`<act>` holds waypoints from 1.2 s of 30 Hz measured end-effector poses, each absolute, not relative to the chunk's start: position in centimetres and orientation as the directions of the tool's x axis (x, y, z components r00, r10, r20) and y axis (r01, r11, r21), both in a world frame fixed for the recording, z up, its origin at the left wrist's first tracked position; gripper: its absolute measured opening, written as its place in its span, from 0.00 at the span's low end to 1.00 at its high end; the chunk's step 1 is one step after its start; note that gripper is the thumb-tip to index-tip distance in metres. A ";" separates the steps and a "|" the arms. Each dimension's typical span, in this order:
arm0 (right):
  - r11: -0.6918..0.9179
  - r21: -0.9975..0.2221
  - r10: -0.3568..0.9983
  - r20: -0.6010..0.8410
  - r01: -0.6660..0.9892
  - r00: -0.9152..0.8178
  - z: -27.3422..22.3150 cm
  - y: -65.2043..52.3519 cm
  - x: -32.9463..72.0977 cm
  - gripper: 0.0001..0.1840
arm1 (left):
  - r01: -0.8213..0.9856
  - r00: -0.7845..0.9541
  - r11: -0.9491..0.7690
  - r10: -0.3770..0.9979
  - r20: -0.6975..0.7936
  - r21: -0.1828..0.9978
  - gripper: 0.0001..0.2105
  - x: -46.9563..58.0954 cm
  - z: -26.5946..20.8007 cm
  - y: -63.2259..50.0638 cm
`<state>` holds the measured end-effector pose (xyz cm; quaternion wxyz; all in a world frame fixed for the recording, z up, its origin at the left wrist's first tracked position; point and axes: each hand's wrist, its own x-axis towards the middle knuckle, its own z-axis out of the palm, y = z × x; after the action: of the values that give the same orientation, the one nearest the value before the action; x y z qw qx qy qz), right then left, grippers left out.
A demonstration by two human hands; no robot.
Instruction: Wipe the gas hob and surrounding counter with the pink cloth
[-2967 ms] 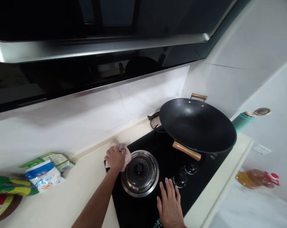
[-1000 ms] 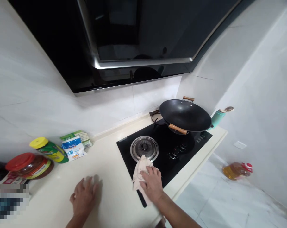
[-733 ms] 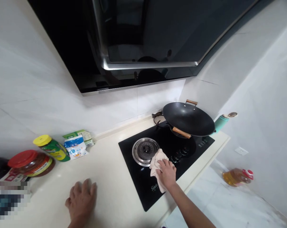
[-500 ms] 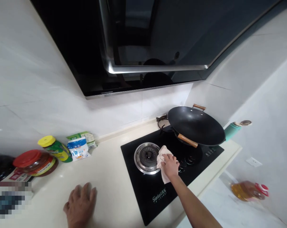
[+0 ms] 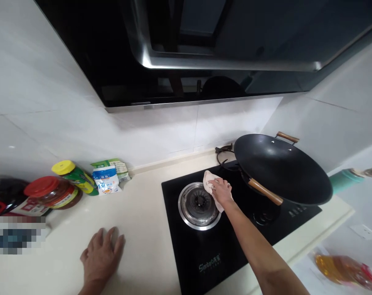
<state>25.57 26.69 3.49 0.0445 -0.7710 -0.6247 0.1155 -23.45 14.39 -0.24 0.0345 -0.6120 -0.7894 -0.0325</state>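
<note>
My right hand (image 5: 222, 191) presses a pale pink cloth (image 5: 209, 180) onto the black glass cooktop (image 5: 201, 254), at the back right of the round metal burner (image 5: 198, 205). The fingers bend over the cloth, and part of it shows beneath the palm. On the cream countertop (image 5: 145, 229), left of the cooktop, my left hand (image 5: 102, 254) rests palm down with its fingers spread and nothing in it. A black wok (image 5: 281, 168) with wooden handles sits tilted over the cooktop's right side, close to my right forearm.
Along the wall at left stand a red-lidded jar (image 5: 55, 192), a yellow-capped green container (image 5: 76, 177), seasoning packets (image 5: 106, 179) and a dark bottle (image 5: 10, 196). A black range hood (image 5: 179, 82) hangs above. At right are a teal holder (image 5: 345, 180) and an oil bottle (image 5: 342, 268). A pot stand (image 5: 225, 155) lies behind.
My right hand has slid the cloth from the burner's right side towards its back. The view has shifted slightly. My left hand stays on the countertop.
</note>
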 end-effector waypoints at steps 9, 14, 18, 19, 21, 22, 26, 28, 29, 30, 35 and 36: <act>-0.251 -0.149 0.956 -0.194 0.956 0.221 7.0 26.4 27.2 0.27 | 0.968 -0.252 0.251 0.958 0.134 0.027 0.23 -23.7 -0.5 14.2; -0.333 -0.119 0.906 -0.316 0.935 0.282 6.9 27.8 26.4 0.36 | 0.970 -0.241 0.238 0.961 0.137 0.042 0.22 -23.7 -0.5 14.0; -0.283 -0.124 0.916 -0.327 0.951 0.230 6.1 29.4 23.4 0.34 | 0.971 -0.240 0.238 0.962 0.131 0.037 0.23 -23.7 -0.6 14.0; -0.272 -0.129 0.921 -0.322 0.953 0.220 6.0 29.8 22.6 0.34 | 0.970 -0.242 0.240 0.962 0.125 0.034 0.23 -23.7 -0.6 14.0; -0.254 -0.142 0.931 -0.303 0.957 0.202 6.1 30.4 21.1 0.35 | 0.970 -0.241 0.239 0.963 0.117 0.032 0.23 -23.5 -0.4 14.0; -0.238 -0.151 0.938 -0.291 0.959 0.187 6.2 30.7 20.4 0.35 | 0.971 -0.240 0.238 0.964 0.117 0.032 0.23 -23.5 -0.3 14.0; -0.119 -0.221 0.970 -0.236 0.968 0.065 6.5 31.2 17.8 0.35 | 0.968 -0.252 0.249 0.960 0.123 0.043 0.22 -23.3 0.0 14.1; -0.042 -0.257 0.980 -0.199 0.966 -0.010 6.5 31.1 16.5 0.34 | 0.966 -0.258 0.255 0.958 0.122 0.047 0.22 -23.3 0.0 14.1; -0.001 -0.272 0.983 -0.176 0.962 -0.049 6.5 31.1 15.9 0.33 | 0.966 -0.260 0.256 0.958 0.121 0.046 0.23 -23.3 0.0 14.2; 0.042 -0.284 0.984 -0.152 0.958 -0.088 6.4 31.0 15.2 0.32 | 0.966 -0.259 0.256 0.958 0.119 0.044 0.23 -23.3 -0.1 14.2; 0.285 -0.331 0.950 -0.028 0.900 -0.311 5.7 28.7 11.4 0.27 | 0.968 -0.250 0.249 0.960 0.127 0.026 0.24 -23.5 -0.3 14.3; 0.331 -0.336 0.936 -0.002 0.882 -0.352 5.4 27.9 10.6 0.26 | 0.969 -0.248 0.247 0.960 0.132 0.025 0.24 -23.5 -0.3 14.3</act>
<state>10.58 27.93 5.40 0.0963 -0.5610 -0.8100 0.1409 -23.46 14.32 -0.32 0.0447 -0.6115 -0.7884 -0.0504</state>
